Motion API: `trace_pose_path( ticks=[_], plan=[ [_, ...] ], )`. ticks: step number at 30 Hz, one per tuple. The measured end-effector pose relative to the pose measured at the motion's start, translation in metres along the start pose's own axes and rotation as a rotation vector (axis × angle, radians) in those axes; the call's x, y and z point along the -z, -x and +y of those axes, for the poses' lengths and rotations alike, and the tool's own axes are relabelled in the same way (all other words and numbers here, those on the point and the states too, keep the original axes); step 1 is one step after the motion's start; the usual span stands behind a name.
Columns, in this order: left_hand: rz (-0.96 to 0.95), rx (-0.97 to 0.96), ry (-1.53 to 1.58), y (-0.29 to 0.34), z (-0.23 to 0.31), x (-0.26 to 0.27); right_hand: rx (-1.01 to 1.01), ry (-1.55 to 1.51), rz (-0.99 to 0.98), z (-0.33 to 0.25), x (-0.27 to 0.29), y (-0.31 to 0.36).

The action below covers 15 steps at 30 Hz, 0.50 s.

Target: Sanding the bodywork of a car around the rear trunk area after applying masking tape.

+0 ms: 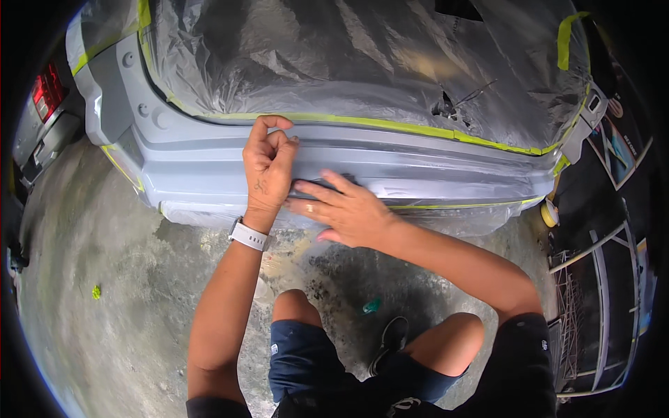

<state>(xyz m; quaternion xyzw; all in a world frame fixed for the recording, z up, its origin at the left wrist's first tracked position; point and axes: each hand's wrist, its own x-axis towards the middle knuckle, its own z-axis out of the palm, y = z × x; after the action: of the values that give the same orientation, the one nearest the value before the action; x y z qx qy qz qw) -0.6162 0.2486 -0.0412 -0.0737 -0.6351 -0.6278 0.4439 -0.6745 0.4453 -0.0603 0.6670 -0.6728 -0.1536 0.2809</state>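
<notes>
A light grey primed car body panel spans the upper middle, its surface ridged lengthwise. My left hand is raised over its middle, fingers curled in and a white-strapped watch on the wrist. Whether those fingers hold anything is hidden. Just right of it, my right hand lies flat over the panel's lower part, fingers spread and pointing left. Grey smudges mark its fingers, and a ring sits on one. A dark patch shows beside its fingertips; I cannot tell whether it is a pad or shadow.
Clear plastic sheeting edged with yellow-green tape covers the car above the panel. A metal rack stands at right, near a tape roll. Another vehicle's red tail light is at left. Green scraps lie on the concrete floor.
</notes>
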Motion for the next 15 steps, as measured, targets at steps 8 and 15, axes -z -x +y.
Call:
trace_pose_path(
  ticks=[8, 15],
  plan=[
    [-0.006, -0.011, -0.043, 0.002, 0.001, 0.011, -0.076, 0.087, 0.016, 0.063, -0.022, 0.144],
    [-0.083, -0.015, -0.097, -0.001, -0.005, -0.018, -0.208, 0.034, -0.092, 0.129, -0.026, 0.292]
  ],
)
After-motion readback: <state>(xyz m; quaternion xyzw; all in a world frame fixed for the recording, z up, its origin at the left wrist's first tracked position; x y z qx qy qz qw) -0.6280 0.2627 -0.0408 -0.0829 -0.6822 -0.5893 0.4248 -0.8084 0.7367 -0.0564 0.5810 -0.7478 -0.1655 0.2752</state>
